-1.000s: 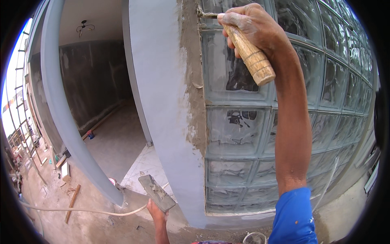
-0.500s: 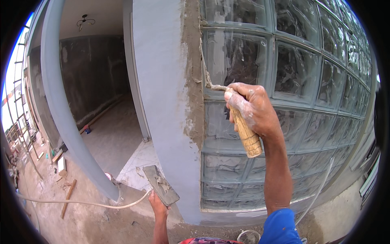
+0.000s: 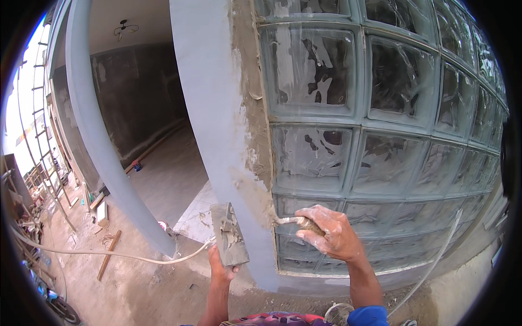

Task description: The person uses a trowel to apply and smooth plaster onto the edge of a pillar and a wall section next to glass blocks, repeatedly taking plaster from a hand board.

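Note:
My right hand is closed around the wooden handle of a trowel. The trowel's mortar-coated shank points left to the edge between the pale blue wall and the glass block panel. Its blade is hard to make out against the wall there. Lower and to the left, my left hand grips a small grey rectangular mortar board from beneath, tilted, with wet mortar on its face. A rough strip of grey-brown mortar runs down the wall's edge, with a thinner smear at its lower end.
Left of the wall is a doorway with a tiled threshold and a rounded pale blue column. A cream hose crosses to my left hand. Below me stands a bucket. A wood strip lies on the ground.
My right hand has brought the trowel down along the wall's edge, its handle now foreshortened. A fresh mortar smear shows beside the strip's lower end. The view has shifted somewhat.

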`<state>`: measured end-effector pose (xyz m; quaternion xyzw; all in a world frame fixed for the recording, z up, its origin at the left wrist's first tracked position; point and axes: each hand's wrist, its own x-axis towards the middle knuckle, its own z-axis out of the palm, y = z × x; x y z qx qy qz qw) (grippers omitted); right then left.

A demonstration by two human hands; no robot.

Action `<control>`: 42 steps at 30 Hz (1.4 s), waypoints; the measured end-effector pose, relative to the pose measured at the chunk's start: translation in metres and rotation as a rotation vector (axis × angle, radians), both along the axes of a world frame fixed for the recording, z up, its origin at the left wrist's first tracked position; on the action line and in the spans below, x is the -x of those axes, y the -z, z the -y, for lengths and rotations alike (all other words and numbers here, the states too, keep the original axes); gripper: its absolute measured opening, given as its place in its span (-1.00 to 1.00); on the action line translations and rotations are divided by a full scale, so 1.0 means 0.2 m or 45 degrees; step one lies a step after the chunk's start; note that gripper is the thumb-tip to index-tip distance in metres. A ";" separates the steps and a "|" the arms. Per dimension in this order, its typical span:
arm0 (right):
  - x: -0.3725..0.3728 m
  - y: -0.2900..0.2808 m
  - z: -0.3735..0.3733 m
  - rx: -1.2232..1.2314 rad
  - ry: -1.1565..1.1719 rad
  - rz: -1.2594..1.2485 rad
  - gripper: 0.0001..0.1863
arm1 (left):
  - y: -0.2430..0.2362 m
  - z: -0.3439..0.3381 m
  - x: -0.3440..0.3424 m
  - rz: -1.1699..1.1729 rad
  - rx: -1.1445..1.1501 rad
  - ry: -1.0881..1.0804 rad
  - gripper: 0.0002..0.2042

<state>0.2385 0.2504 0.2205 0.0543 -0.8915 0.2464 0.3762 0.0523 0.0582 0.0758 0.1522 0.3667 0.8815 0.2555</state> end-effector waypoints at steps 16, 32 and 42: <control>-0.28 0.16 -0.25 -0.189 0.003 0.332 -0.67 | -0.06 -0.04 -0.13 -0.224 -0.221 0.053 -0.58; -0.17 0.09 -0.21 -0.247 -0.433 0.802 -0.67 | -0.06 -0.06 -0.04 -0.642 0.385 -0.557 -0.73; -0.12 -0.04 -0.14 1.014 -0.358 -0.037 -0.71 | -0.01 -0.01 -0.03 -0.129 0.283 -0.511 -0.76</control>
